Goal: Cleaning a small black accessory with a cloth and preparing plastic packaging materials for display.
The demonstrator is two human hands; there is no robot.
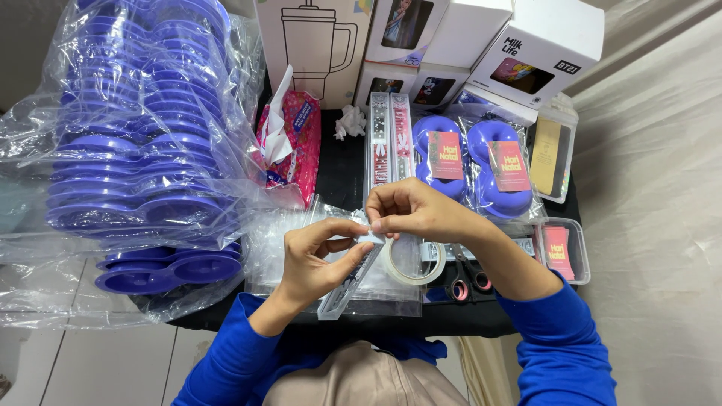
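My left hand [320, 259] and my right hand [417, 210] meet above the dark table [342, 169], both pinching the top end of a long narrow clear packet [347, 284] with a patterned strip inside. The packet slants down toward me. A roll of clear tape [410, 259] lies just under my right wrist. Both sleeves are bright blue.
Tall stacks of purple plastic trays in clear bags [143, 128] fill the left. A pink tissue pack [289, 143], two packed strips [389, 139], bagged purple rings with pink cards [470, 162], white boxes [489, 45], scissors [466, 282] and a clear box of pink cards [560, 252] surround my hands.
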